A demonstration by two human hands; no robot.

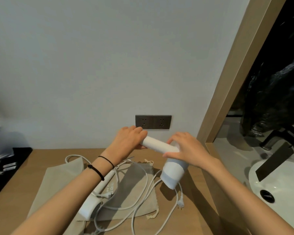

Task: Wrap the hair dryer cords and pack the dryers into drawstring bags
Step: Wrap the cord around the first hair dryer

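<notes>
Both hands hold one white hair dryer (174, 173) in the air above the wooden surface (198, 206), in front of the dark double wall socket (153, 122). The left hand (129, 139) has its grip closed round the far-left end of the dryer's handle, fingers curled over the top. The right hand (185, 148) has its grip on the bend where the handle meets the barrel, thumb on the near side and fingers wrapped over the far side. The barrel hangs down and toward the near side. Its white cord (143, 199) trails loosely onto the surface, with the plug (181, 203) lying near the right edge. A second hair dryer (90, 207) lies beneath the left forearm, resting on two beige drawstring bags: the right bag (134, 187) spread flat under the cords, the left bag (61, 177) partly beneath it. That dryer's cord loops around it, unwrapped. Two black hair ties (98, 170) circle the left wrist. A white sink (282, 189) sits at the far right, beyond the surface's edge.
</notes>
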